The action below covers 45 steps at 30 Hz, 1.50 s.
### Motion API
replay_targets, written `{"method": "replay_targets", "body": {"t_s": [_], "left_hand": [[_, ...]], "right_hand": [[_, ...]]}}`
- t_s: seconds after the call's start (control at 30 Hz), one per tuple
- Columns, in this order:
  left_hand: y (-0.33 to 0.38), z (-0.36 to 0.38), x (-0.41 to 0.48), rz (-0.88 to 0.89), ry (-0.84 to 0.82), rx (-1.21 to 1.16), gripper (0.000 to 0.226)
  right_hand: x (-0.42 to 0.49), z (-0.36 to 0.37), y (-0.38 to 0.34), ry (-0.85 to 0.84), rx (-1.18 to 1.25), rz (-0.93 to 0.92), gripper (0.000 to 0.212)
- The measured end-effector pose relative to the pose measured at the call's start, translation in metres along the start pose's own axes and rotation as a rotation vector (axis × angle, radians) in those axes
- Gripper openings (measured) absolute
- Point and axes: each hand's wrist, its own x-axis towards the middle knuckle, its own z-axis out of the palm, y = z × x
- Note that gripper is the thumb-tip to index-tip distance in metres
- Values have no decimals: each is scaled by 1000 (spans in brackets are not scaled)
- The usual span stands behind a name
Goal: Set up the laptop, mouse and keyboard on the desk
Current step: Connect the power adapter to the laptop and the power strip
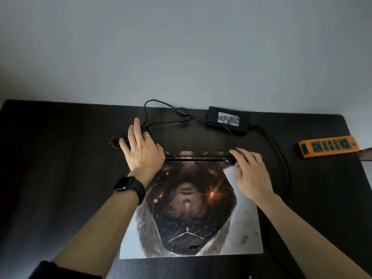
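- Both forearms come up from the bottom of the frame, a black sleeve (pixel 66 270) at lower left and a black wristwatch (pixel 128 185) on the left wrist.
- Between them, in the lower centre, the closed laptop with a printed face on its grey lid (pixel 191 218) lies flat on the black wooden desk (pixel 50 168).
- At the laptop's far left corner the left hand (pixel 143 152) rests palm down. Its fingers (pixel 136 127) are straight and spread apart, reaching past the edge over a thin black cord (pixel 182 120).
- At the far right corner the right hand (pixel 251 176) has its fingers (pixel 239 156) bent together over the edge, gripping it.
- Behind the laptop, in the upper centre, sits a black rectangular power adapter (pixel 227 120). An orange plastic power strip with green sockets (pixel 328 149) lies at the right edge of the frame, well apart from the laptop.
- Neither a mouse nor a keyboard is in view.
- Judged from the hands, the step in hand is seating the laptop in place, early in the task.
- Next would likely come squaring the laptop to the desk edge, then shifting both hands to the near edge to lift the lid. The cord under the left fingers wants keeping clear of the hinge side.
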Motion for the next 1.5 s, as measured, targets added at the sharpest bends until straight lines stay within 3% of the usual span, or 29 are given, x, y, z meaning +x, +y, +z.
{"method": "replay_targets", "body": {"t_s": [0.1,0.17,0.33,0.5,0.77,0.9,1.0,1.13,1.23,1.37,1.5], "left_hand": [[12,7,-35,86,124,-42,65],[22,12,-43,194,138,-61,61],[50,17,-41,423,-75,-49,48],[70,26,-43,368,-62,-11,62],[69,19,-76,341,-176,36,63],[82,2,-60,392,-378,-19,74],[97,-6,-41,299,-578,-22,84],[105,-11,-25,242,-693,-47,81],[105,-17,-26,179,-753,-88,79],[105,-27,-33,238,-708,-22,85],[100,-58,-36,248,-773,-173,64]], "right_hand": [[-4,0,-5,9,48,34,43],[-4,-1,-7,14,53,32,42],[-5,-1,-7,0,108,71,40],[-1,4,-5,37,216,113,37],[-31,3,3,4,229,85,35],[-14,-7,9,-51,197,30,33],[0,-14,11,-18,197,30,34],[11,-27,4,73,265,9,38],[18,-45,-1,15,351,-40,45],[23,-68,1,101,350,-138,37],[30,-97,3,152,380,-188,30]]}}
